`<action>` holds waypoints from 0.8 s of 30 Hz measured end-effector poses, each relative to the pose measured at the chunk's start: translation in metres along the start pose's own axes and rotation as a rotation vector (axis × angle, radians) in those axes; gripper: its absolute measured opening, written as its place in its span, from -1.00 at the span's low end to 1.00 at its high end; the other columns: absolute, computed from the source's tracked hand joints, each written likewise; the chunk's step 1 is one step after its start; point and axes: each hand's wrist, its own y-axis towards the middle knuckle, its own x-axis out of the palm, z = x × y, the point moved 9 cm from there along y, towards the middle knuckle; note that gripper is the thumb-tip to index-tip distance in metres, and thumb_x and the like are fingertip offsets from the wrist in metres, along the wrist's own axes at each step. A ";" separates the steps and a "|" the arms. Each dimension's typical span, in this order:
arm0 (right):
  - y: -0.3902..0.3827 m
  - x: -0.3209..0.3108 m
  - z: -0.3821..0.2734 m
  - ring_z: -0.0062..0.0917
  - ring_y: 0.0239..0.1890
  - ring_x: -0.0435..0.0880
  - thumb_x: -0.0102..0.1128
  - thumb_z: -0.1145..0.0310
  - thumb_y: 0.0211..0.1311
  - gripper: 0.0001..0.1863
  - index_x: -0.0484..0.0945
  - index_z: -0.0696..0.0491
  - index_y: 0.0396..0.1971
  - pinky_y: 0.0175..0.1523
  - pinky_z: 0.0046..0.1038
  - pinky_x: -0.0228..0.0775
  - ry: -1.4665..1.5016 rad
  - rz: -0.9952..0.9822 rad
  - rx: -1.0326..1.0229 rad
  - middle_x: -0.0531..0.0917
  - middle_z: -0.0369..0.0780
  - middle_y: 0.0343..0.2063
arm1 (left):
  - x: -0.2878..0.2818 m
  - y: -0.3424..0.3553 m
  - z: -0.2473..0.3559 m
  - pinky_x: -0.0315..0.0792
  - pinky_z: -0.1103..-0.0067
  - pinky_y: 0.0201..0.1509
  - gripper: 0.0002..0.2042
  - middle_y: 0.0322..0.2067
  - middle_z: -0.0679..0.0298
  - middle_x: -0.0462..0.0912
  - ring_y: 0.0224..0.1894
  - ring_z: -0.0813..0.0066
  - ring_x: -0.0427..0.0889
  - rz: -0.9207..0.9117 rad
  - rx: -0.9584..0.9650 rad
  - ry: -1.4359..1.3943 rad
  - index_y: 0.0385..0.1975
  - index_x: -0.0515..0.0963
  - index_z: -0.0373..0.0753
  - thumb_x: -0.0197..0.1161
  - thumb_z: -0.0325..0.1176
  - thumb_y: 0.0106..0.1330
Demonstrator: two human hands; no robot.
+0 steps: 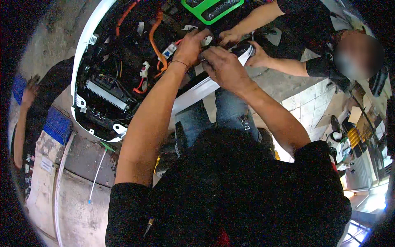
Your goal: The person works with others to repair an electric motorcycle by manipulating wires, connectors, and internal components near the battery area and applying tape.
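Observation:
My left hand (189, 47) reaches into a white-rimmed housing (194, 98) full of dark parts, its fingers bent beside a small white piece (207, 40); whatever they grip is unclear. My right hand (224, 66) is curled at the near rim, just right of my left, its fingertips mostly hidden. Orange cables (153, 39) and white connectors (144, 70) lie left of my hands. A co-worker’s upper hand (230, 37) is just beyond mine, and their lower hand (257, 55) grips the right end of the rim.
The co-worker (321, 66) leans in from the right; another person (49, 86) is at the left. A green-framed dark panel (216, 14) sits at the top. A green-handled tool (108, 147) lies below left. Clutter (354, 140) fills the right side, beside floor tiles (306, 101).

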 end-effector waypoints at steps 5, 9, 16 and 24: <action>0.000 0.005 0.012 -0.13 -0.20 0.57 0.27 0.49 -0.01 -0.73 0.53 0.18 -0.25 -0.10 -0.24 0.46 0.030 -0.100 0.040 0.57 -0.05 -0.29 | 0.005 -0.001 0.004 0.44 0.21 0.04 -0.55 -0.10 -0.09 0.49 -0.01 -0.16 0.50 -0.031 0.065 -0.006 -0.13 0.46 -0.12 0.30 -0.59 -0.10; 0.003 0.006 0.016 -0.14 -0.16 0.57 0.27 0.47 0.01 -0.71 0.54 0.18 -0.20 -0.04 -0.24 0.45 0.025 -0.141 0.051 0.58 -0.05 -0.26 | 0.000 -0.005 0.010 0.45 0.20 0.03 -0.55 -0.07 -0.07 0.46 -0.01 -0.16 0.49 0.021 0.098 0.073 -0.13 0.45 -0.09 0.32 -0.58 -0.09; 0.005 0.008 0.031 -0.21 -0.07 0.59 0.23 0.46 0.10 -0.74 0.57 0.14 -0.17 0.11 -0.26 0.40 -0.034 -0.397 -0.013 0.62 -0.11 -0.16 | 0.010 -0.003 -0.001 0.44 0.21 0.07 -0.58 -0.13 -0.09 0.51 0.01 -0.12 0.50 -0.056 -0.024 0.206 -0.06 0.43 -0.20 0.27 -0.51 0.00; 0.009 0.016 0.019 -0.15 -0.01 0.54 0.17 0.48 0.06 -0.63 0.51 0.11 -0.06 0.12 -0.25 0.41 -0.032 -0.439 -0.091 0.58 -0.08 -0.11 | 0.007 -0.003 -0.014 0.46 0.25 0.09 -0.45 0.00 -0.02 0.48 0.05 -0.07 0.49 -0.005 0.011 0.143 0.03 0.39 -0.20 0.37 -0.51 -0.05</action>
